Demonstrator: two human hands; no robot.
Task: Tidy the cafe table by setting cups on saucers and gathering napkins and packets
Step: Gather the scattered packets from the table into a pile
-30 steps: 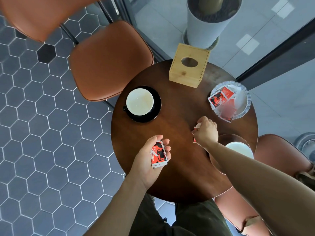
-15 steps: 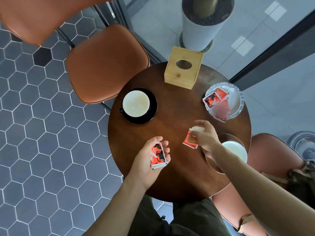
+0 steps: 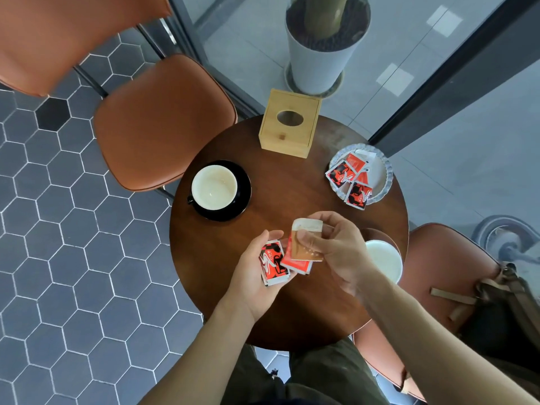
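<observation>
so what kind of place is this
Most likely a cafe: a small round wooden table holding a cup on a black saucer, a glass dish of red packets, and a wooden tissue box.

Cafe seating area. Small round dark wood table with a cup on a black saucer, a wooden napkin box and a glass dish of red packets. Tan leather chairs around it, grey hexagon-tile floor, white planter beside a glass partition.
</observation>
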